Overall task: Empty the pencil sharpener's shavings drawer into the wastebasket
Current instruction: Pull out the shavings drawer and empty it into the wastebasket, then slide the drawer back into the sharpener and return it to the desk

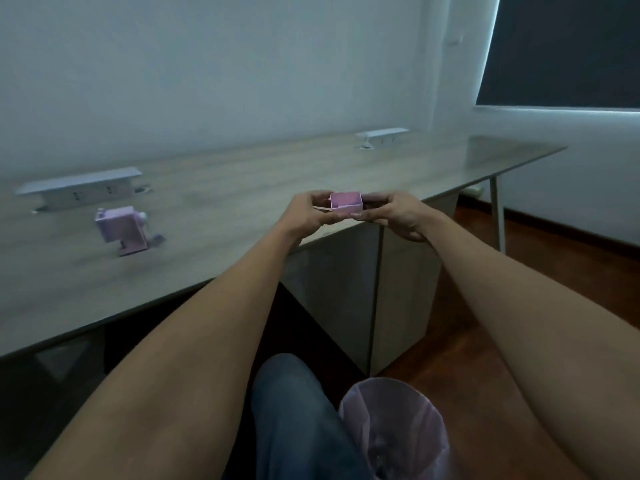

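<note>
Room: dim office corner, pale wall, dark window blind at far right, reddish wood floor, a long wood-grain bench (242, 188) running along the wall.
Nearest, below the grip: wastebasket (394, 427), lined with a pale lilac bag, stands on the floor beside a knee in blue jeans (294, 420); its mouth is open and unobstructed.
Grip: left hand (304, 213) and right hand (394, 214) both pinch the small pink shavings drawer (346, 203) between them, fingers closed on its ends, open side up, held level over the bench's front edge.
Drawer contents: too small and blurred to tell whether shavings lie inside.
Done: drawer is out of the sharpener and in hand.
Left: as I judge it, carry the drawer down toward the body to the basket, tip it, then refit it.
In the way: nothing between grip and basket except the knee just beside the rim; a level carry matters, or shavings may spill onto the jeans or floor.
Left of the grip, farther back: lilac pencil sharpener (123, 230) stands upright on the bench, well apart.
Farthest: two white socket boxes (79, 188) along the bench's back edge.
</note>
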Motion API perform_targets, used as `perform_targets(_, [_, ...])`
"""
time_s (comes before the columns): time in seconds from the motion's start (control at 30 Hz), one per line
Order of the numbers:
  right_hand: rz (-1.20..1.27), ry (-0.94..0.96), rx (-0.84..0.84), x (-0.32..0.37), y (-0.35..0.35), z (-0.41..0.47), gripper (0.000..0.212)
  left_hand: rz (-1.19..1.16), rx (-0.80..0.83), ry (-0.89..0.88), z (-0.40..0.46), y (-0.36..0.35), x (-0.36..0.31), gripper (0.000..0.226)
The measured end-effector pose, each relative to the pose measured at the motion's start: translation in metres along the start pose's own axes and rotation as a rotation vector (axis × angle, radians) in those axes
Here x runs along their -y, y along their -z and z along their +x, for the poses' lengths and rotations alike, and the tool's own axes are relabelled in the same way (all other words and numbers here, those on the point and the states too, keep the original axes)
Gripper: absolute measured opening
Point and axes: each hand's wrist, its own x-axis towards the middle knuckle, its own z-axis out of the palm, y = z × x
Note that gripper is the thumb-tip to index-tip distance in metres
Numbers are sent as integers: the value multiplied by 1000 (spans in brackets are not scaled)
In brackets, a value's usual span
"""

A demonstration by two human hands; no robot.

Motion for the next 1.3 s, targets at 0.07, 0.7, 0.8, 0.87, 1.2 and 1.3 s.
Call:
perform_targets(0.07, [-16,19,57,15,-16,16,51,10,-34,3,-3,23,-9,34])
perform_targets(0.7, [-5,146,429,85,-249,130,45,136,-431,38,-87,259,-19,39])
perform_targets(0.8, [1,155,463,79,-283,140,45,152,-463,72,-105,287,-14,38])
perform_targets(0.87, [10,161,470,74,-302,147,50,145,-497,96,-117,303,-9,42])
perform_targets(1.2, [-63,196,374,34,-343,178,59,123,-677,177,-168,354,33,33])
perform_targets(1.3, [-98,179,395,22,-349,185,62,127,-690,238,-179,361,54,37])
